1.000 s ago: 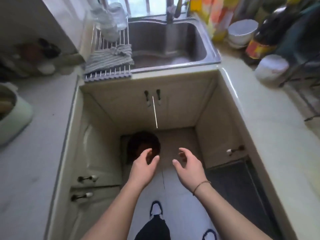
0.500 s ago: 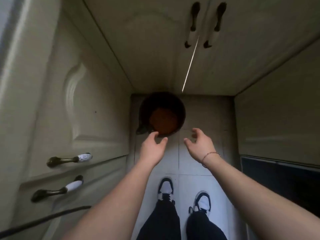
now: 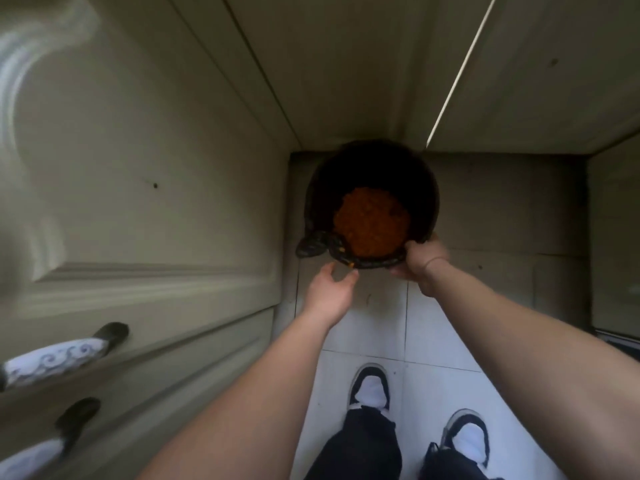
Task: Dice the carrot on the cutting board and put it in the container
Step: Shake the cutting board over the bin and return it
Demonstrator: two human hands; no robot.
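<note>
Bin (image 3: 372,174) mouth tilted toward camera

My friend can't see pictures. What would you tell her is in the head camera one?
A person's right hand grips the near rim of a dark bin on the floor, holding orange bits. The open left hand reaches beside it; cream cabinet doors surround it.

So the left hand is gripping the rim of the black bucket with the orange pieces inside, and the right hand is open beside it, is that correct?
Not quite: the hands are swapped. In the head view the right hand grips the rim of the black bucket with the orange pieces inside, and the left hand is open beside it, fingers just under the rim.
</note>
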